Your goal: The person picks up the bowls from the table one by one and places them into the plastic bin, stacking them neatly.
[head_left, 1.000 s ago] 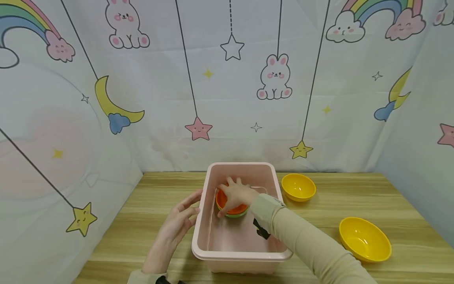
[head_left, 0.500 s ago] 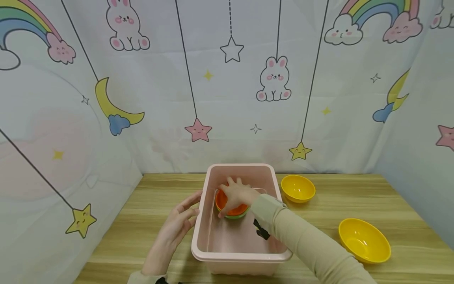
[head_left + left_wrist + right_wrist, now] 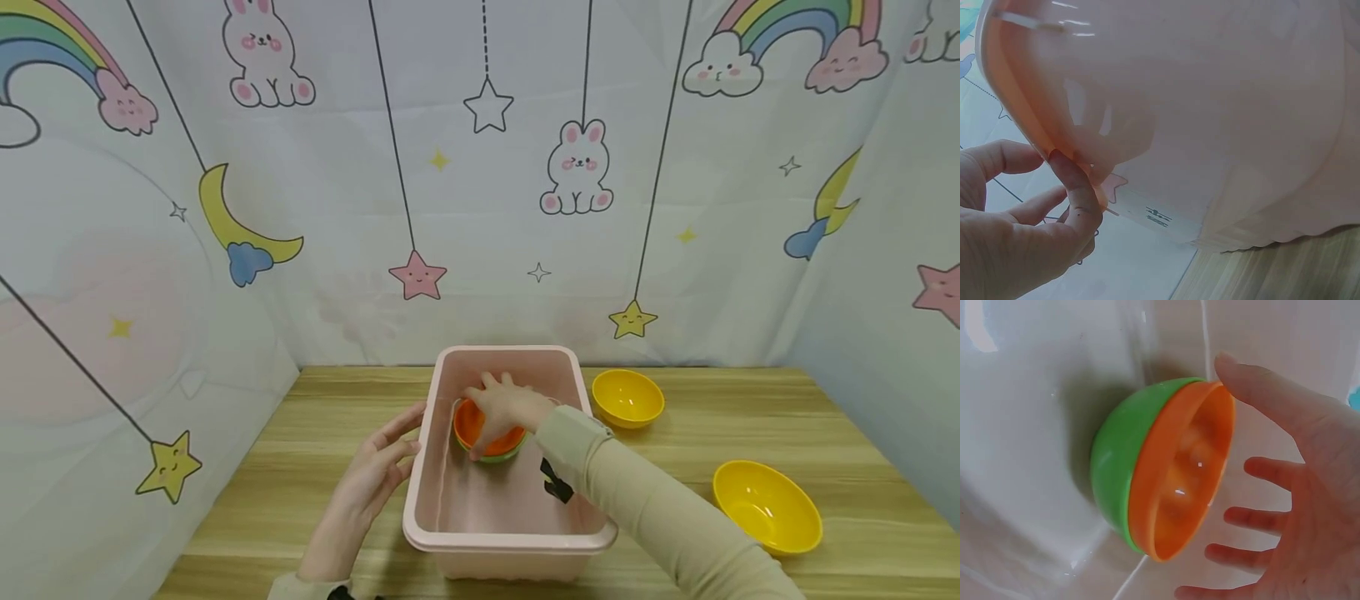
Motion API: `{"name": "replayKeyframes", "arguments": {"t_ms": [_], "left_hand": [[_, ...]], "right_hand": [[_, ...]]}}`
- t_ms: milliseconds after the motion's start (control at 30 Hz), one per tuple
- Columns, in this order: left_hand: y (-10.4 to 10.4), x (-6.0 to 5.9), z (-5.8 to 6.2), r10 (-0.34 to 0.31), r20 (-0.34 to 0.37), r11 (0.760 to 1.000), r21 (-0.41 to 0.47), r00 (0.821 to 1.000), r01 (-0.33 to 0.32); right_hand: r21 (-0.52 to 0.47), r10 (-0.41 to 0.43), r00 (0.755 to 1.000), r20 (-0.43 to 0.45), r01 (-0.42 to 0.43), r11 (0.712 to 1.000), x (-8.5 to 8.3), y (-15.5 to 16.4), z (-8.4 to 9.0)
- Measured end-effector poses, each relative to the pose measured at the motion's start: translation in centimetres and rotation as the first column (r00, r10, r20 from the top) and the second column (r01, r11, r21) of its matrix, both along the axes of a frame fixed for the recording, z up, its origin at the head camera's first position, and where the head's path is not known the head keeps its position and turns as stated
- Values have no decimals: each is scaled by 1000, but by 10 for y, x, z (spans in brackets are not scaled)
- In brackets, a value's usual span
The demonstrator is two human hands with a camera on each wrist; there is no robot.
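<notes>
Inside the pink plastic bin (image 3: 508,540), an orange bowl (image 3: 1149,494) sits nested in a green bowl (image 3: 1113,459). My right hand (image 3: 510,408) reaches into the bin over the bowls, hiding part of them in the head view. In the right wrist view, its fingers are spread, with the thumb near the orange rim and the other fingers over the bowl's mouth, apart from it. Nothing is held there. My left hand (image 3: 375,473) touches the outside of the bin's left wall; in the left wrist view its fingers (image 3: 1080,203) rest just under the rim.
Two yellow bowls stand on the wooden table (image 3: 300,467) right of the bin: one bowl (image 3: 628,400) close to its far right corner, the other bowl (image 3: 767,508) nearer the front. A patterned curtain (image 3: 480,208) encloses the back and sides.
My right hand has shifted slightly, its thumb moving a little to the right along the bowl. The left hand, bin and bowls look the same; the head view has drifted slightly.
</notes>
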State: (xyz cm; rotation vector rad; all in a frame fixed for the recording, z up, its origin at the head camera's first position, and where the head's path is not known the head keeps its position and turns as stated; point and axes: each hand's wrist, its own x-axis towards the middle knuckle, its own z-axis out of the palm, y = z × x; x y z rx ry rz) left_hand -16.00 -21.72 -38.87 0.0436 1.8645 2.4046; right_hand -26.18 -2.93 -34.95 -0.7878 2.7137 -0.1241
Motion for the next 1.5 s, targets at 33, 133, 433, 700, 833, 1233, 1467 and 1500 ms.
{"name": "replayKeyframes", "arguments": {"t_ms": [33,133,433,700,833,1233,1467,1500], "left_hand": [[0,0,0,1,1,1000,0,1000,-1],[0,1,0,3,5,1000,0,1000,-3],[0,0,0,2,-1,1000,1,1000,-2],[0,2,-1,4,0,1000,5,1000,-4],[0,3,-2,-3,-3,1000,4,1000,3],[0,2,-2,9,3,1000,0,1000,-9],[0,1,-1,1,3,1000,4,1000,-1],[0,0,-1,-1,2,1000,5,1000,1]], "right_hand": [[-8,3,1000,12,-3,1000,0,1,1],[-34,11,998,54,-9,999,-2,5,6],[-52,22,996,84,-18,998,-2,15,25],[-79,53,995,82,-46,996,3,22,35],[-90,64,995,71,-58,994,6,24,40],[-116,104,995,-4,-104,988,15,28,51],[-121,89,993,-82,-98,988,20,33,56],[-126,88,992,-88,-98,987,21,34,56]]}}
